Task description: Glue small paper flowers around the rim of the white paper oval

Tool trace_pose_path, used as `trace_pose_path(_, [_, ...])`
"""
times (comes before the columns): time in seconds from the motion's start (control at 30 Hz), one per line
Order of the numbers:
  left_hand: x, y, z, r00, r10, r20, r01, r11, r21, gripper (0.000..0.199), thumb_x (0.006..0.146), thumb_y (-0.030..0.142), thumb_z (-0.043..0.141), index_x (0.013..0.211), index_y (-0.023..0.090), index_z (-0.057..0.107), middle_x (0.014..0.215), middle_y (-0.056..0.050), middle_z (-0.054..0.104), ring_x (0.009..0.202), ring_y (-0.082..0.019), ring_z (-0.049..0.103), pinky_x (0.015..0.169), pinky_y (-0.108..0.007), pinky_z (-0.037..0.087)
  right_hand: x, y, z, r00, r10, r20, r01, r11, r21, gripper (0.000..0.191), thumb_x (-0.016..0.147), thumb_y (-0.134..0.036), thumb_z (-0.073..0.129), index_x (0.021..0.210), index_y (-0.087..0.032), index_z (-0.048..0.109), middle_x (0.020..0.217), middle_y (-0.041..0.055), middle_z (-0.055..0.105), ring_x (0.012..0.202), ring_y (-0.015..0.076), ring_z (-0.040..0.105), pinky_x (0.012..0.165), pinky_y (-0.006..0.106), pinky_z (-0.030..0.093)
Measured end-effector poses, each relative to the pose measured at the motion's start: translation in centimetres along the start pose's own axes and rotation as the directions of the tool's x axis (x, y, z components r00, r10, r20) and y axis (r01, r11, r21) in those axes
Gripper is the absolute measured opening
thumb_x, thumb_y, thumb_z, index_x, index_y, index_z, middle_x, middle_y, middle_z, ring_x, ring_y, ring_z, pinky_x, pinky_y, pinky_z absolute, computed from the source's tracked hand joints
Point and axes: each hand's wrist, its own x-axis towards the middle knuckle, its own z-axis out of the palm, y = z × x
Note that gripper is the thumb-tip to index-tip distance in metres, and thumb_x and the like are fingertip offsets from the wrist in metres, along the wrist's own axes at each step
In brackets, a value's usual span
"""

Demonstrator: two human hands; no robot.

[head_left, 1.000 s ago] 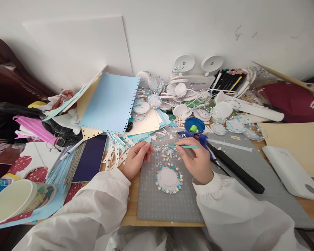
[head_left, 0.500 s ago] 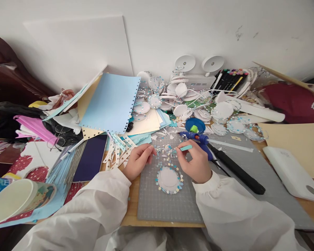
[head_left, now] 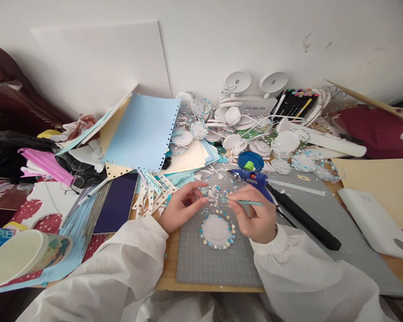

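Observation:
My right hand (head_left: 255,214) is closed around slim teal tweezers (head_left: 250,202), whose thin tip points left toward my other hand. My left hand (head_left: 183,205) is open, its thumb and forefinger apart beside that tip. Below and between both hands lies a white disc (head_left: 216,230) ringed with small blue, white and cream paper stars, flat on a grey cutting mat (head_left: 218,270). Loose paper stars (head_left: 218,190) and scraps are scattered over the mat just beyond my fingers.
A blue glue gun (head_left: 251,176) and a black stick-like tool (head_left: 305,219) lie to the right, near a white power bank (head_left: 372,223). Finished-looking discs (head_left: 285,143) pile up behind. Left are star-punched blue paper (head_left: 143,129), a dark phone (head_left: 116,203) and a paper cup (head_left: 30,257).
My left hand has opened its thumb and forefinger. My right hand has shifted slightly right and down, turning the tweezers so their tip points at the left hand.

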Motion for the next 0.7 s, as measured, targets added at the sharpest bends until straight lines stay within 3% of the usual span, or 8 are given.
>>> trace_pose_path(0.17, [-0.1,-0.6,0.1,1.000,-0.003,-0.001,0.003,0.999,0.052,0.025,0.084,0.037,0.063,0.093,0.014,0.063,0.072,-0.001,0.056,0.060,-0.009,0.048,0.053,-0.020,0.040,-0.2,-0.3,0.3,0.996,-0.059,0.071,0.055,0.996,0.064,0.027,0.078,-0.002,0.058,0.096,-0.021,0.062,0.078,0.0049,0.067,0.066,0.0160,0.060,0.058,0.031,0.051])
trace_pose_path(0.27, [0.0,-0.2,0.1,0.999,-0.007,-0.034,0.008,1.000,0.026,0.024,0.084,0.038,0.062,0.089,0.015,0.060,0.073,-0.001,0.057,0.059,-0.009,0.050,0.052,-0.020,0.043,-0.2,-0.2,0.3,0.997,-0.072,0.033,0.071,0.997,0.033,0.026,0.078,-0.003,0.058,0.095,-0.022,0.062,0.079,0.0045,0.067,0.069,0.0170,0.062,0.060,0.032,0.052])
trace_pose_path(0.4, [-0.4,2.1,-0.7,0.977,0.039,-0.211,-0.022,0.996,0.086,0.021,0.084,0.036,0.063,0.088,0.016,0.058,0.075,-0.002,0.061,0.058,-0.010,0.054,0.053,-0.021,0.046,0.0,0.2,0.1,0.995,-0.032,-0.093,0.027,0.998,-0.054,0.024,0.079,-0.005,0.058,0.095,-0.022,0.061,0.081,0.0046,0.066,0.074,0.0183,0.062,0.063,0.034,0.051])
trace_pose_path(0.5, [-1.9,3.8,-2.2,0.910,0.120,-0.398,-0.010,0.964,0.267,0.019,0.082,0.033,0.066,0.088,0.016,0.060,0.078,-0.002,0.061,0.058,-0.010,0.056,0.056,-0.022,0.047,0.2,0.5,0.2,0.992,0.000,-0.130,-0.011,0.996,-0.091,0.021,0.079,-0.006,0.059,0.094,-0.021,0.061,0.081,0.0050,0.065,0.074,0.0185,0.060,0.064,0.034,0.050])
trace_pose_path(0.6, [-4.0,4.0,-4.1,0.803,0.245,-0.544,0.100,0.844,0.528,0.017,0.083,0.032,0.064,0.091,0.018,0.062,0.081,-0.002,0.063,0.063,-0.011,0.056,0.062,-0.023,0.048,0.2,0.7,0.3,0.991,-0.007,-0.133,-0.007,0.995,-0.104,0.020,0.080,-0.006,0.058,0.093,-0.021,0.060,0.082,0.0050,0.065,0.075,0.0183,0.059,0.067,0.035,0.050])
trace_pose_path(0.67, [-5.1,3.6,-5.1,0.803,0.282,-0.525,0.212,0.688,0.694,0.018,0.085,0.032,0.059,0.097,0.018,0.062,0.085,-0.003,0.063,0.065,-0.014,0.057,0.066,-0.027,0.049,0.1,0.6,0.4,0.991,-0.012,-0.134,-0.001,0.995,-0.097,0.020,0.080,-0.006,0.058,0.094,-0.021,0.060,0.082,0.0052,0.065,0.075,0.0181,0.059,0.068,0.035,0.050])
trace_pose_path(0.7, [-5.4,3.5,-5.3,0.827,0.282,-0.486,0.237,0.610,0.756,0.023,0.085,0.031,0.058,0.104,0.018,0.061,0.094,-0.006,0.063,0.073,-0.017,0.059,0.072,-0.031,0.050,0.1,0.6,0.4,0.991,-0.013,-0.133,0.001,0.996,-0.093,0.020,0.080,-0.006,0.058,0.094,-0.021,0.060,0.082,0.0052,0.065,0.075,0.0180,0.059,0.068,0.034,0.050])
